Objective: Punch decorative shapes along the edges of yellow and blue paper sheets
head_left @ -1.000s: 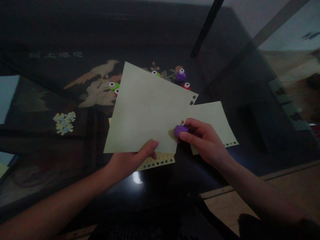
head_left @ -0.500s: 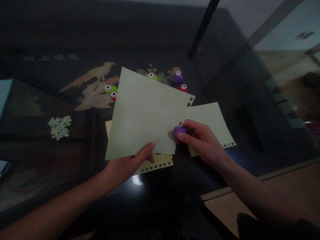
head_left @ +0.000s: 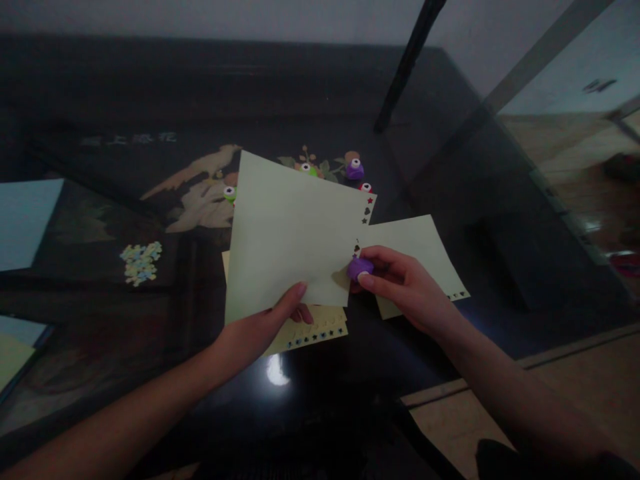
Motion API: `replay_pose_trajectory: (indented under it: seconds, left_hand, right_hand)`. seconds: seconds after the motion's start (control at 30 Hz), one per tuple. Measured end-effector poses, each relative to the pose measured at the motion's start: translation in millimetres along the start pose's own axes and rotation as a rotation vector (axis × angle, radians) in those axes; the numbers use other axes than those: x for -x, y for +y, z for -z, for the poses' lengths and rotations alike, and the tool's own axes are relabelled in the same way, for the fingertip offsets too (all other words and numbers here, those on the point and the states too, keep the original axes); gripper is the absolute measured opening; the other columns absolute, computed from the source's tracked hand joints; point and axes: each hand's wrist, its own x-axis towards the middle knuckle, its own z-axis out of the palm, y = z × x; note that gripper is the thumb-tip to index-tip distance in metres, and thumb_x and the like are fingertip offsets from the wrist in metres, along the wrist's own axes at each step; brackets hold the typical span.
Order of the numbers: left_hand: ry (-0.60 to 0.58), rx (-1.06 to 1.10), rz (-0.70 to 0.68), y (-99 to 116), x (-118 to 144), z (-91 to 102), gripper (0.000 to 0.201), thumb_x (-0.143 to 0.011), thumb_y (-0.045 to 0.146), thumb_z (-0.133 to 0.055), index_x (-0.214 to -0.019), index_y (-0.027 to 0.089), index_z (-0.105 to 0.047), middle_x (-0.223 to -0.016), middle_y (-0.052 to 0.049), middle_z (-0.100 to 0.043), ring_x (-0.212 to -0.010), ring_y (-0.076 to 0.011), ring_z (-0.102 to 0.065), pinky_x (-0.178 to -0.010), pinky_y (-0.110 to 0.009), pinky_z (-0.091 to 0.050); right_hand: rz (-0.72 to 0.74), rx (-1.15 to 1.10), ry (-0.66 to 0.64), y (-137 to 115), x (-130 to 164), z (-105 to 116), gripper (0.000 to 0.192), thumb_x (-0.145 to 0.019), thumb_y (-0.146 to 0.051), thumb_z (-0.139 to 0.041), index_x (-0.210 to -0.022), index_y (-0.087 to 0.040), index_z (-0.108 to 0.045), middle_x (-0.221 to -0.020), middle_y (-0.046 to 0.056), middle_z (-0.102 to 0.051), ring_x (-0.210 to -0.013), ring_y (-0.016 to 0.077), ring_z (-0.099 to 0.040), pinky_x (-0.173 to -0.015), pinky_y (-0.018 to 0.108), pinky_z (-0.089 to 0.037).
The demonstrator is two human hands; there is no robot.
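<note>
head view: since the earlier frame the sheet is sitting more upright, with a new cut-out showing on its right edge. the left hand (head_left: 260,327) is pinching the pale green sheet (head_left: 295,233) at its lower edge, above the bench (head_left: 450,167). the right hand (head_left: 405,287) is closing its fingers around the purple punch (head_left: 360,268), which is clamped on the sheet's right edge.
</note>
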Motion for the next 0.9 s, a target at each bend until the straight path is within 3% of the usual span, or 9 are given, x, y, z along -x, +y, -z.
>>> replay_pose_trajectory:
  seconds: [0.43,0.9]
  left_hand:
    - [0.004,0.083,-0.044,-1.4,-2.3,0.8,0.049,-0.086,0.050,-0.038,-0.052,0.025,-0.064,-0.062,-0.006,-0.069,-0.066,-0.0206,-0.064,-0.079,-0.033,-0.051]
    - [0.066,0.093,-0.108,6.0,-0.3,1.4,0.046,-0.086,0.041,-0.041,-0.046,0.025,-0.058,-0.058,-0.003,-0.068,-0.064,-0.0197,-0.063,-0.079,-0.036,-0.053]
  right_hand:
    - [-0.030,-0.029,-0.042,-4.0,-1.1,2.4,0.028,-0.077,-0.031,-0.074,-0.102,-0.020,-0.065,-0.090,0.003,-0.071,-0.075,0.0131,-0.069,-0.074,0.030,-0.057]
    - [0.100,0.147,0.082,1.6,-5.2,10.1,0.028,-0.084,-0.040,-0.066,-0.106,-0.022,-0.070,-0.100,0.005,-0.070,-0.066,0.0105,-0.057,-0.063,0.027,-0.049]
